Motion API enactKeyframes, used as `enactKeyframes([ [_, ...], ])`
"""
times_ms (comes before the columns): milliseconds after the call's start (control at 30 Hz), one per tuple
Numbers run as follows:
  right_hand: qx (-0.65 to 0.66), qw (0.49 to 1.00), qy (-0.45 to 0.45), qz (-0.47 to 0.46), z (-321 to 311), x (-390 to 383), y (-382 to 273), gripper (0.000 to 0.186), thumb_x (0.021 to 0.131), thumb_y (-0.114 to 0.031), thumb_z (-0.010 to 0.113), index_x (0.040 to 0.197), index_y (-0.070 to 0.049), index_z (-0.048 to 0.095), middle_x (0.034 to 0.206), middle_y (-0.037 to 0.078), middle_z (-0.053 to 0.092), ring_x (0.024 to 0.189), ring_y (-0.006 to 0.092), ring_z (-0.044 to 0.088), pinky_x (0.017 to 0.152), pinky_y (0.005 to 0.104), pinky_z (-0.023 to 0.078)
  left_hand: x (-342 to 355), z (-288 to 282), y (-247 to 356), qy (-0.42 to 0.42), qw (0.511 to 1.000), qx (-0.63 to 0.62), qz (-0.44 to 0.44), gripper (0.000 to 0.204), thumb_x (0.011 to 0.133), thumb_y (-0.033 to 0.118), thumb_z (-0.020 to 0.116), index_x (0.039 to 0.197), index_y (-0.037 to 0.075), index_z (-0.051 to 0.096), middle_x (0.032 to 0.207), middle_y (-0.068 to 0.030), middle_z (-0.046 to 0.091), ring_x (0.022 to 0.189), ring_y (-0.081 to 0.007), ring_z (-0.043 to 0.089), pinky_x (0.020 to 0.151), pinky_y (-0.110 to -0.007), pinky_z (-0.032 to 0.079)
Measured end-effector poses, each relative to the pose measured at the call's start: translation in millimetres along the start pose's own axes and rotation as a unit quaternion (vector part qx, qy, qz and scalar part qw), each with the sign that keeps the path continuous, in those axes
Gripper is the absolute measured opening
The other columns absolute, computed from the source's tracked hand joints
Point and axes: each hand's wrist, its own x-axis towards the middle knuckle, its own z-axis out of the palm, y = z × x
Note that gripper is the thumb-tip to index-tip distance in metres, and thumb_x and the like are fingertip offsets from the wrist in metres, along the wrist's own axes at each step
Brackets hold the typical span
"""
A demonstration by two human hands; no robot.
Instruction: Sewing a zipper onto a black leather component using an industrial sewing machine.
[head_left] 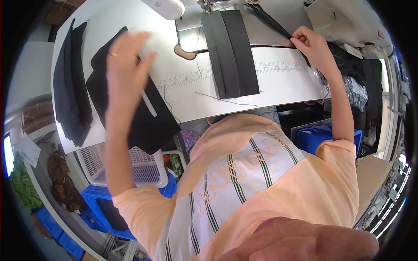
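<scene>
My left hand is open, fingers apart, above a black fabric piece with a pale strip on it. My right hand pinches a long, narrow black strip that runs up toward the sewing machine's needle area. A rectangular black panel with lengthwise folds or seams lies between my hands on the white table, across the printed measuring scale.
A stack of black cloth lies at the far left. Below the table are a white basket and blue crates. At right are a blue bin, plastic-wrapped material and more dark fabric.
</scene>
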Motion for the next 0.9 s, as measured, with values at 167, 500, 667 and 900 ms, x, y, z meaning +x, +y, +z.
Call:
enactKeyframes([
  [167,0.236,0.971,0.028,-0.021,5.8,-54.9,-49.3,0.008,0.088,-0.008,0.066,0.089,0.000,0.063,0.072,-0.002,0.062,0.065,0.0016,0.053,0.059,0.0185,0.043,-40.6,-9.8,142.0,-0.231,0.704,-0.614,-0.271,0.034,0.092,0.008,0.061,0.125,0.001,0.061,0.125,-0.0135,0.063,0.117,-0.0213,0.059,0.097,-0.032,0.046],
  [500,0.236,0.960,0.018,-0.148,31.5,-91.8,-60.3,0.010,0.081,-0.013,0.072,0.081,-0.003,0.071,0.068,0.007,0.063,0.056,0.0171,0.059,0.053,0.0276,0.044,-29.3,28.9,168.6,-0.181,0.583,-0.729,-0.309,0.034,0.103,0.011,0.042,0.129,-0.010,0.050,0.108,-0.0167,0.068,0.102,-0.0204,0.065,0.090,-0.031,0.050],
  [667,0.493,0.860,-0.132,0.007,32.8,-55.8,-72.0,0.023,0.095,-0.019,0.059,0.094,0.001,0.070,0.081,0.007,0.070,0.065,0.0104,0.061,0.059,0.0234,0.045,-33.1,30.3,172.3,-0.255,0.636,-0.680,-0.261,0.034,0.103,0.011,0.043,0.128,-0.010,0.051,0.104,-0.0153,0.068,0.100,-0.0192,0.066,0.090,-0.030,0.050],
  [900,0.559,0.819,-0.128,-0.019,46.7,-53.4,-82.8,0.017,0.092,-0.006,0.060,0.104,0.002,0.069,0.095,0.015,0.071,0.082,0.0120,0.067,0.069,0.0240,0.053,-33.3,34.9,176.4,-0.214,0.613,-0.702,-0.291,0.031,0.100,0.008,0.049,0.125,-0.010,0.053,0.114,-0.0180,0.064,0.102,-0.0227,0.066,0.089,-0.030,0.053],
])
